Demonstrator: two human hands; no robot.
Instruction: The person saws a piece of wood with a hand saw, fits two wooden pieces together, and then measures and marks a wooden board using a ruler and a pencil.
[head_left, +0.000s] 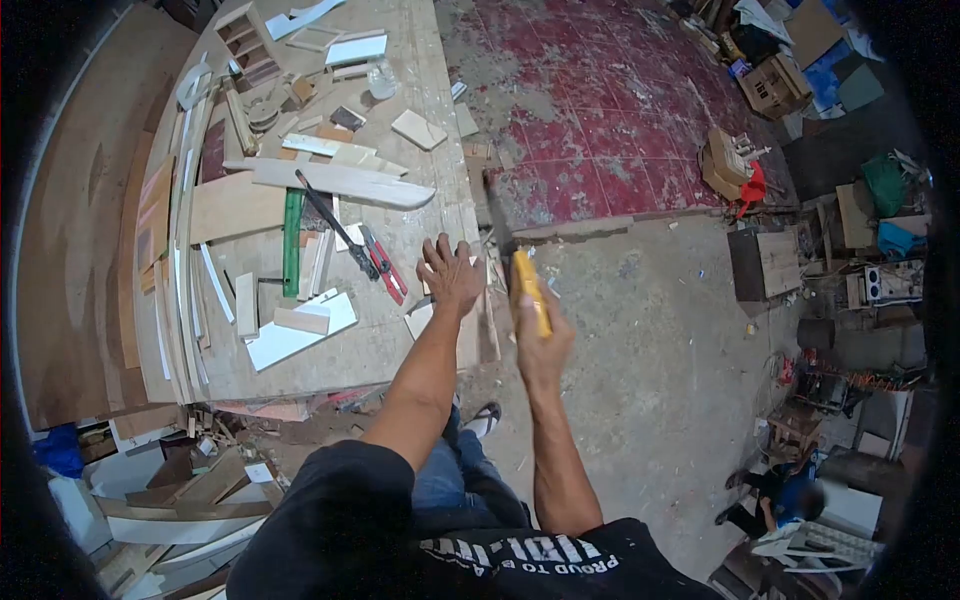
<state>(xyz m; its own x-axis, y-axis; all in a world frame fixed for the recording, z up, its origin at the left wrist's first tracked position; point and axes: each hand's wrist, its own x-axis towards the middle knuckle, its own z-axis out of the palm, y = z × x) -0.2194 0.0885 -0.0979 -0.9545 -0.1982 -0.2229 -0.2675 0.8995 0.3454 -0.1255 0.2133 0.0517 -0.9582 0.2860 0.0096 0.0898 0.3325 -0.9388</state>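
Observation:
My left hand point(452, 278) lies with fingers spread on the right edge of the wooden worktable point(300, 380), pressing on a pale piece of wood point(420, 318) mostly hidden beneath the hand and forearm. Just off that edge, my right hand point(545, 345) is wrapped round the yellow handle of a handsaw point(530, 285). The saw's dark blade point(498, 212) points away from me along the table edge and is smeared by motion. Whether its teeth touch the wood cannot be made out. Red-handled pliers-like tool point(384, 267) lies left of my left hand.
On the table are a green-handled tool point(292, 240), a long shaped board point(340, 183), a white panel point(300, 330) and several offcuts. Scrap wood point(190, 490) is piled at lower left. A person point(790, 495) sits at lower right. Boxes point(775, 88) stand far right.

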